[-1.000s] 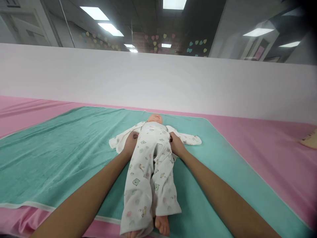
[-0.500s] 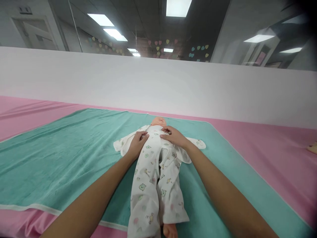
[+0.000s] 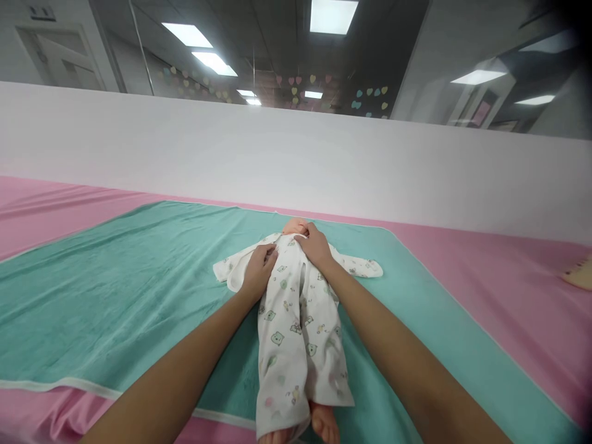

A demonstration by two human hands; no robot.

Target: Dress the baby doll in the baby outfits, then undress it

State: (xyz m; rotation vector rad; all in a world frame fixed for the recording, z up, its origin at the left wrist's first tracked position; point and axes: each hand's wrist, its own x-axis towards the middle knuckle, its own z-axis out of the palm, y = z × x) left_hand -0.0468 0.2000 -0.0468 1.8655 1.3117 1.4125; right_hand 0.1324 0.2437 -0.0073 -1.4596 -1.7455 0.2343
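Note:
A baby doll [image 3: 296,226] lies on its back on a teal blanket [image 3: 139,296], head away from me and bare feet [image 3: 324,420] towards me. It wears a white printed long-sleeved top [image 3: 363,267] with both sleeves spread out, and matching baby pants [image 3: 282,345]. My left hand [image 3: 260,271] is closed at the waist of the pants on the doll's left-hand side as I see it. My right hand [image 3: 317,248] is closed on the upper edge of the pants, up by the doll's chest and chin. Fingertips of both hands are partly hidden.
Pink cloth [image 3: 499,271] lies under and around the blanket. Behind it rises a white wall panel [image 3: 296,160] with a large mirror or glass pane [image 3: 277,55] above. A beige object [image 3: 578,274] is cut off at the right edge.
The pants have moved up the doll's body, and more of both feet shows. My right hand has moved up to the doll's chin. My left hand stays nearly in place.

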